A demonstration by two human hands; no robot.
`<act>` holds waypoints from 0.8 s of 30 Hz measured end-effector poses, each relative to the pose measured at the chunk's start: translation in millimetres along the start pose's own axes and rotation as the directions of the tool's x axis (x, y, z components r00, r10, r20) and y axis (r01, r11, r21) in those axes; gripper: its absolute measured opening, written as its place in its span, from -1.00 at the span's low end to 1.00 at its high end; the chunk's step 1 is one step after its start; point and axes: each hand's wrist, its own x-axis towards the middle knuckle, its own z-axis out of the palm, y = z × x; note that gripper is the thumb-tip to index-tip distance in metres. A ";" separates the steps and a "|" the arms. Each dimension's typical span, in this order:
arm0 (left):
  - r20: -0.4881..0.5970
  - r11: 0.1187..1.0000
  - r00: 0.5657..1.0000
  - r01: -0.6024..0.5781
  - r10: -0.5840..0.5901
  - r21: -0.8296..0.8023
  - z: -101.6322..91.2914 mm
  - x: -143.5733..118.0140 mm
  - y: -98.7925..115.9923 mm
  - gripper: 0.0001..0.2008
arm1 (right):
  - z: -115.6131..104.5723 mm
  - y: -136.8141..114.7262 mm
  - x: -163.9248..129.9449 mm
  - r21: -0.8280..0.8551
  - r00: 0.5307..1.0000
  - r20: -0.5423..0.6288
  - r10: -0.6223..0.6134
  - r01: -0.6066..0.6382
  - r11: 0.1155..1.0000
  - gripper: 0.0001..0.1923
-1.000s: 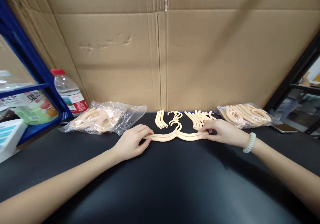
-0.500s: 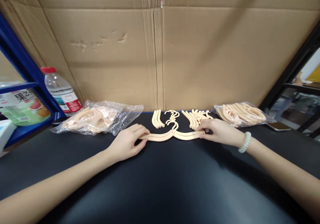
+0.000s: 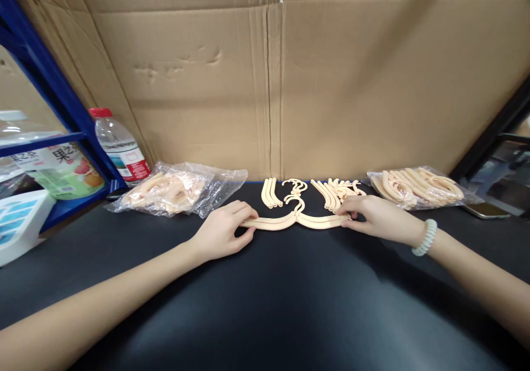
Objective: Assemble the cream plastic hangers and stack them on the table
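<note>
The left hand (image 3: 223,232) pinches the left tip of a peach-coloured plastic clothes hanger (image 3: 296,220) lying flat on the black table (image 3: 265,305); the right hand (image 3: 375,216), fingers curled, grips its right tip. Just behind lie loose curved peach hanger pieces (image 3: 327,191). Clear plastic bags of the same parts sit left (image 3: 178,187) and right (image 3: 418,186), before a brown cardboard wall (image 3: 331,84)

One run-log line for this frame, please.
left hand: grips hanger left end | right hand: grips right end | hanger: flat on black table | behind: loose hanger parts
</note>
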 end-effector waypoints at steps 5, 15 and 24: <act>-0.003 1.000 1.000 -0.001 0.001 0.006 0.6 0.1 0.1 -0.83 | -0.2 -3.4 -0.2 -0.022 1.000 0.005 0.012 -0.012 1.000 -0.80; -0.001 1.000 1.000 -0.002 0.002 0.018 0.0 -2.2 0.3 -0.83 | -3.2 -4.9 -3.8 -0.085 0.998 -0.056 -0.022 0.017 0.996 -0.78; 0.005 1.000 1.000 0.002 -0.003 0.030 -0.1 -1.7 1.0 -0.83 | 7.6 -50.8 -4.3 -0.145 0.954 -0.146 -0.261 0.240 0.960 -0.76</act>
